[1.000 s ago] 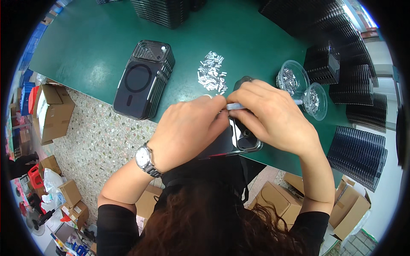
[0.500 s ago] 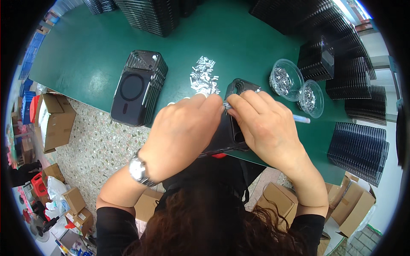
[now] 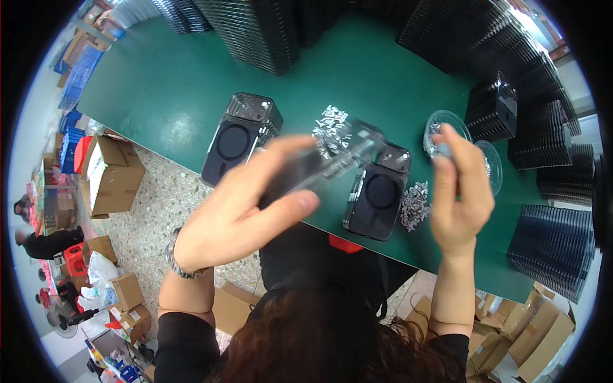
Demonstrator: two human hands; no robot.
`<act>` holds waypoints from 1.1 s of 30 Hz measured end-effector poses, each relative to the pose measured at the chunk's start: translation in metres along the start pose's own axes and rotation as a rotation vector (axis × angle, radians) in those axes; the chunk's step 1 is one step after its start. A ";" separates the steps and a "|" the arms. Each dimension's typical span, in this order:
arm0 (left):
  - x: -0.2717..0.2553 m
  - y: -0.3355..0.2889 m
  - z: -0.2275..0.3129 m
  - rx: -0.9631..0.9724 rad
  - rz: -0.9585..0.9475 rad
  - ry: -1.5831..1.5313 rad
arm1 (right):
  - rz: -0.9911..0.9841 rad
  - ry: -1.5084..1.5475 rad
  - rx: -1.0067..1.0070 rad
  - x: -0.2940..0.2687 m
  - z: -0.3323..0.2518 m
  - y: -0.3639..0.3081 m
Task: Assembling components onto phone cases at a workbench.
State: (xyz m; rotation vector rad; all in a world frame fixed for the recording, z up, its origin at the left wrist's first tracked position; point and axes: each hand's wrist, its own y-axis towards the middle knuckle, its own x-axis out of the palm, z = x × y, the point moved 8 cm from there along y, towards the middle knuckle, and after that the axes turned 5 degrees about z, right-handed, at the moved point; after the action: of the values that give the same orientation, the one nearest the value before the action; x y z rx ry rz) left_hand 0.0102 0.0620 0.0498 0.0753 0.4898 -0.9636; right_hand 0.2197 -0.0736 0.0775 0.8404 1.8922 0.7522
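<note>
Your left hand (image 3: 239, 210) grips a clear phone case (image 3: 332, 159) w/ fingers & thumb, lifted above the green table (image 3: 166, 89), prob. so you can move it freely. It's blurry. Your right hand (image 3: 460, 198) pinches a small grey thing, can't tell what. A dark case pile (image 3: 377, 198) lies near the table's front edge. Open room btwn the two piles.

Open green table (image 3: 172, 96) lies left; black tray stacks (image 3: 255, 32) wall the far edge.
</note>
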 end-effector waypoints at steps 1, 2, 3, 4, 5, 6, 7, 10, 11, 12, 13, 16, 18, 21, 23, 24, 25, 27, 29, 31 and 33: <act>-0.019 -0.003 0.004 0.074 0.206 0.170 | -0.009 -0.010 0.130 -0.008 0.013 -0.008; -0.030 -0.002 -0.006 0.099 0.361 0.285 | -0.019 -0.028 0.175 -0.014 0.020 -0.016; -0.040 -0.002 -0.005 0.078 0.480 0.540 | -0.027 -0.041 0.223 -0.019 0.028 -0.025; -0.048 -0.002 -0.015 0.011 0.548 0.683 | -0.022 -0.024 0.223 -0.020 0.032 -0.031; -0.054 -0.003 -0.026 -0.056 0.614 0.825 | -0.001 -0.026 0.244 -0.020 0.039 -0.039; -0.054 0.000 -0.039 -0.060 0.615 0.837 | 0.018 -0.033 0.268 -0.021 0.045 -0.049; -0.054 0.002 -0.053 -0.126 0.598 0.880 | 0.022 -0.026 0.272 -0.024 0.046 -0.054; -0.051 0.004 -0.059 -0.217 0.573 0.943 | 0.002 -0.048 0.403 -0.033 0.059 -0.075; -0.049 0.004 -0.059 -0.241 0.568 0.958 | -0.020 -0.071 0.429 -0.037 0.064 -0.083; -0.047 0.005 -0.055 -0.236 0.560 0.961 | -0.043 -0.096 0.457 -0.040 0.068 -0.090; -0.046 0.006 -0.053 -0.270 0.528 0.958 | -0.040 -0.104 0.467 -0.045 0.071 -0.097; -0.043 0.007 -0.050 -0.160 0.547 1.072 | -0.094 -0.197 0.654 -0.060 0.085 -0.122; -0.039 0.001 -0.035 -0.038 0.639 1.138 | -0.163 -0.195 0.677 -0.056 0.089 -0.131; 0.006 0.016 0.001 0.159 0.595 0.814 | -0.297 -0.184 0.696 -0.047 0.097 -0.139; 0.065 0.037 0.016 0.345 0.424 0.806 | -0.310 -0.174 0.698 -0.046 0.099 -0.140; 0.091 0.046 0.022 0.256 0.300 0.778 | -0.325 -0.175 0.698 -0.044 0.100 -0.139; 0.112 0.055 0.024 0.247 0.231 0.789 | -0.341 -0.174 0.695 -0.042 0.098 -0.139; 0.141 0.070 0.026 0.306 0.176 0.849 | -0.349 -0.204 0.702 -0.041 0.097 -0.137; 0.160 0.084 0.025 0.211 0.057 0.998 | -0.364 -0.229 0.713 -0.037 0.098 -0.137; 0.163 0.088 0.022 0.225 0.066 1.018 | -0.391 -0.285 0.686 -0.031 0.095 -0.135; 0.161 0.087 0.016 0.231 0.081 1.042 | -0.424 -0.318 0.682 -0.026 0.094 -0.133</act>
State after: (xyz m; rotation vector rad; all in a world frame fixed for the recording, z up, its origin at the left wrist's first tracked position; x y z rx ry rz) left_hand 0.1620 -0.0156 -0.0184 0.8275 1.3119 -0.8434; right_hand 0.2811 -0.1569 -0.0508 0.8494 1.9449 -0.2980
